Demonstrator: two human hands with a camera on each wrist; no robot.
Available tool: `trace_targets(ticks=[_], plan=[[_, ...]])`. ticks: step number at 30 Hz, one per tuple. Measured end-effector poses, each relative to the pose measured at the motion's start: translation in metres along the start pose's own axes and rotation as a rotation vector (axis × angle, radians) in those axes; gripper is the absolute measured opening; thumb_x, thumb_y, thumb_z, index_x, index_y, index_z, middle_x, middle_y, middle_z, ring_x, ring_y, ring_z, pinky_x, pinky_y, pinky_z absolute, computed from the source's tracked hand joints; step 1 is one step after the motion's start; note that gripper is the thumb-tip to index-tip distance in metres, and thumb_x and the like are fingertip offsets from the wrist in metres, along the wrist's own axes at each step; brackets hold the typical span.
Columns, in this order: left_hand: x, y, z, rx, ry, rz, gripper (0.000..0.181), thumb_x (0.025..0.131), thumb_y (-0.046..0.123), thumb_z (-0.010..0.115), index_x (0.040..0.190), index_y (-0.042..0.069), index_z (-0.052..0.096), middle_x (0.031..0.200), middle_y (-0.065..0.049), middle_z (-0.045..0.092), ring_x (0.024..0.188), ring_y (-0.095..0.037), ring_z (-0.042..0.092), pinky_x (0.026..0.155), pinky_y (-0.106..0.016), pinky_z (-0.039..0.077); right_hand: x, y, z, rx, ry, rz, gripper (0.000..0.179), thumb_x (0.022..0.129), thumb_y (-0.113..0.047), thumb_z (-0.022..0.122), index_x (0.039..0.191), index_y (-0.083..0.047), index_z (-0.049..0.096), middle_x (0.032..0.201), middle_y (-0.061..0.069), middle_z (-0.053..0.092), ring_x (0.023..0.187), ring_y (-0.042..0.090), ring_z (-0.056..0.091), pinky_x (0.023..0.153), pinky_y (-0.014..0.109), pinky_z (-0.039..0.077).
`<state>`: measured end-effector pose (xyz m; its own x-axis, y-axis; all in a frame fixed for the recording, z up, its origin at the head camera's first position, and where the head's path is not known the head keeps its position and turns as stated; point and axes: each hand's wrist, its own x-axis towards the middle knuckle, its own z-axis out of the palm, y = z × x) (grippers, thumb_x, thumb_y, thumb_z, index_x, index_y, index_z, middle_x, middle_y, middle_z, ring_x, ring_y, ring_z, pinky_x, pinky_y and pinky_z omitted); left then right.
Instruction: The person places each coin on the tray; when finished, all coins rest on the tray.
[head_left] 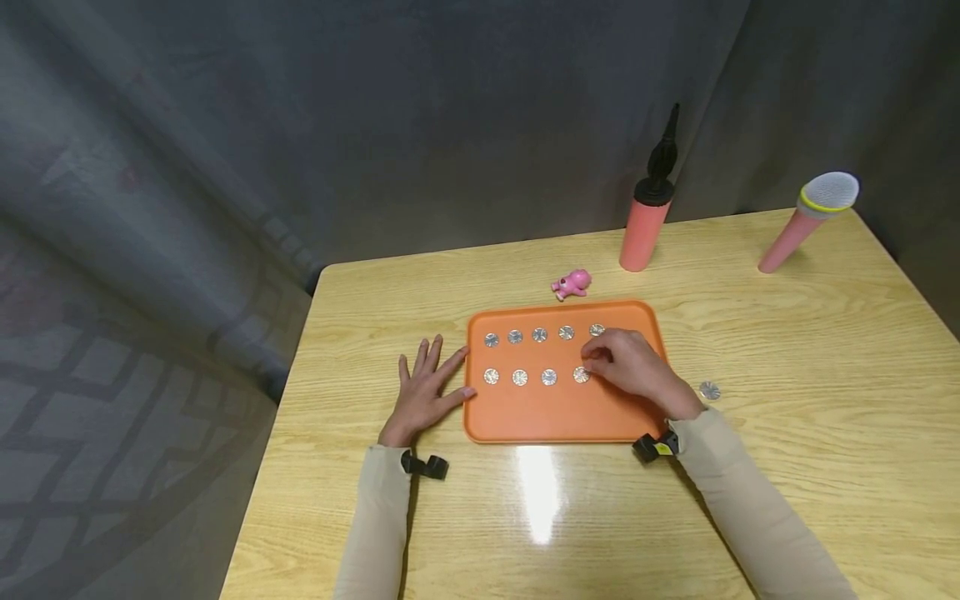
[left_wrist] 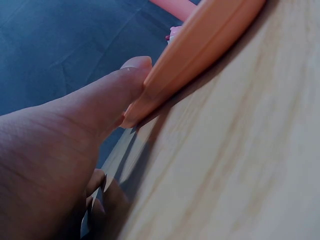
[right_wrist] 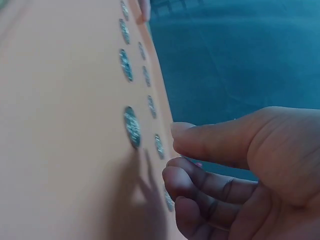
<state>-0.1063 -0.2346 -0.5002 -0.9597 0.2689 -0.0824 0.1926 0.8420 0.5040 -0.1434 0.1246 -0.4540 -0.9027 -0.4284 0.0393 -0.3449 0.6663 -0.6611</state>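
On the orange tray (head_left: 540, 417) lie two rows of shiny silver coin-like discs. My left hand (head_left: 424, 398) rests on the table with its fingers spread; its thumb (left_wrist: 120, 87) and a fingertip touch the tray's left rim. Over the tray's right part is my right hand (head_left: 630, 360), beside the last disc (head_left: 581, 375) of the near row. In the right wrist view, that disc (right_wrist: 132, 127) lies flat, apart from the loosely bent fingers (right_wrist: 187, 185). Nothing shows between thumb and fingers. One more disc (head_left: 709, 390) lies on the table right of the tray.
Behind the tray, a small pink figure (head_left: 572, 284) lies on the wooden table (head_left: 825, 375). A pink hand pump (head_left: 647, 225) with a black top and a pink toy microphone (head_left: 795, 233) stand at the back right. Dark curtains (head_left: 480, 125) hang behind the table.
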Motion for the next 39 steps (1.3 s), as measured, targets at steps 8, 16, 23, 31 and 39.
trace_targets(ticks=[8,16,23,31,39], plan=[[-0.001,0.001,-0.001,-0.009,0.015,0.014,0.072,0.092,0.057,0.061,0.156,0.035,0.035,0.171,-0.013,0.007,0.159,-0.038,-0.003,0.119,-0.071,-0.011,-0.006,0.004,-0.021,0.003,0.043,0.017,0.012,0.088,-0.005,0.074,0.098,0.002,0.077,0.084,0.011,0.073,0.076,0.018,0.063,0.069,0.028,0.051],[0.0,0.001,0.0,-0.007,0.009,0.007,0.071,0.093,0.055,0.062,0.156,0.036,0.034,0.171,-0.011,0.006,0.159,-0.036,-0.005,0.119,-0.07,-0.012,-0.017,0.015,-0.04,-0.008,0.072,0.094,0.017,0.089,-0.007,0.074,0.103,0.002,0.076,0.087,0.013,0.073,0.074,0.017,0.064,0.069,0.028,0.05],[-0.001,0.001,0.0,-0.009,0.021,0.018,0.071,0.093,0.051,0.064,0.156,0.033,0.035,0.17,-0.014,0.008,0.159,-0.039,-0.003,0.118,-0.072,-0.01,-0.033,0.031,-0.058,-0.007,0.083,0.165,0.022,0.091,-0.012,0.072,0.107,0.003,0.075,0.093,0.016,0.074,0.077,0.02,0.067,0.065,0.023,0.049],[-0.002,0.001,-0.002,-0.001,0.008,0.01,0.072,0.093,0.054,0.062,0.157,0.036,0.033,0.171,-0.011,0.006,0.159,-0.036,-0.005,0.119,-0.07,-0.011,-0.054,0.054,-0.073,-0.072,0.126,0.163,0.018,0.092,-0.013,0.071,0.103,0.002,0.075,0.089,0.015,0.075,0.077,0.022,0.069,0.065,0.022,0.048],[-0.002,0.002,-0.001,0.002,0.018,0.018,0.072,0.093,0.054,0.063,0.156,0.034,0.036,0.17,-0.014,0.009,0.159,-0.039,-0.002,0.119,-0.072,-0.01,-0.07,0.077,-0.078,-0.127,0.124,0.186,0.015,0.091,-0.014,0.073,0.098,-0.002,0.076,0.085,0.01,0.076,0.074,0.015,0.067,0.067,0.03,0.048]])
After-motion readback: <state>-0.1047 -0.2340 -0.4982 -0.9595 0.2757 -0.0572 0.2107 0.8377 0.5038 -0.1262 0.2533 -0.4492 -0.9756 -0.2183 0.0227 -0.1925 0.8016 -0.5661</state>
